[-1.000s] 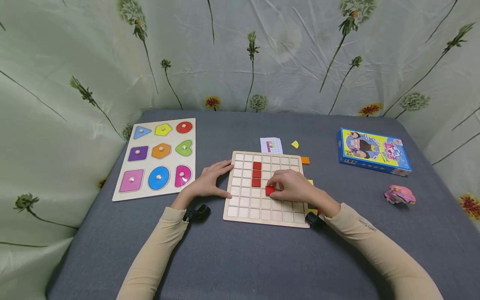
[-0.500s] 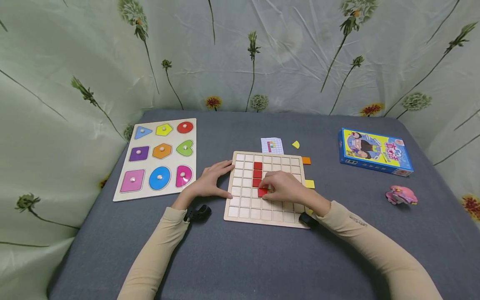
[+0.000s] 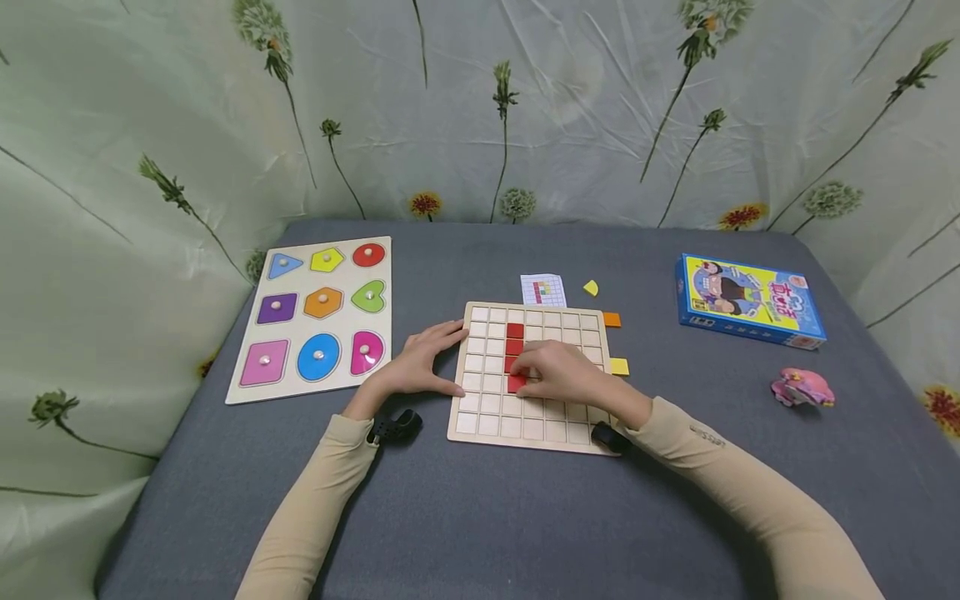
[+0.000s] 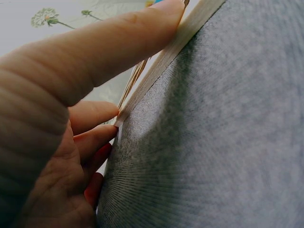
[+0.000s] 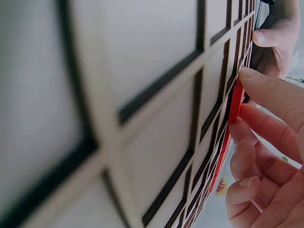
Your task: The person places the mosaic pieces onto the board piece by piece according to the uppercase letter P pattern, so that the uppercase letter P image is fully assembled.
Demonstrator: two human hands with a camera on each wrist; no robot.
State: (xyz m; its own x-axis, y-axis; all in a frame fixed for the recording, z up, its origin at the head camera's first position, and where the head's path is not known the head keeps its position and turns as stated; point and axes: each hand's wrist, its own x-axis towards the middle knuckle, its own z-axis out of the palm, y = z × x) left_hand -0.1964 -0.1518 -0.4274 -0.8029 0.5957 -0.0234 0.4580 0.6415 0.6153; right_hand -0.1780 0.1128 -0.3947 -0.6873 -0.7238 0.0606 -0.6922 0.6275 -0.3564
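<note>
A wooden grid board (image 3: 488, 424) lies in front of me in the head view. My left hand (image 3: 417, 364) rests against its left edge, thumb and fingers spread. In the left wrist view the thumb and fingertips touch the side of the board (image 4: 164, 61). My right hand (image 3: 564, 372) pinches a red square tile (image 3: 516, 383) over the grid, just below a column of red tiles (image 3: 514, 332). Seen from the right wrist, thumb and fingertips hold that tile (image 5: 236, 102) tilted at the grid's surface. Whether it is fully in its cell cannot be seen.
A pattern card (image 3: 543, 291) and a yellow quarter-round piece (image 3: 591, 288) lie behind the board. Orange (image 3: 612, 320) and yellow (image 3: 618, 367) tiles stick out on its right. A shape puzzle (image 3: 251, 367) stands left, a blue box (image 3: 750, 302) and pink toy (image 3: 802, 388) right.
The right hand has moved left across the grid with the red tile, bringing it under the red column. My left hand has stayed at the board's edge.
</note>
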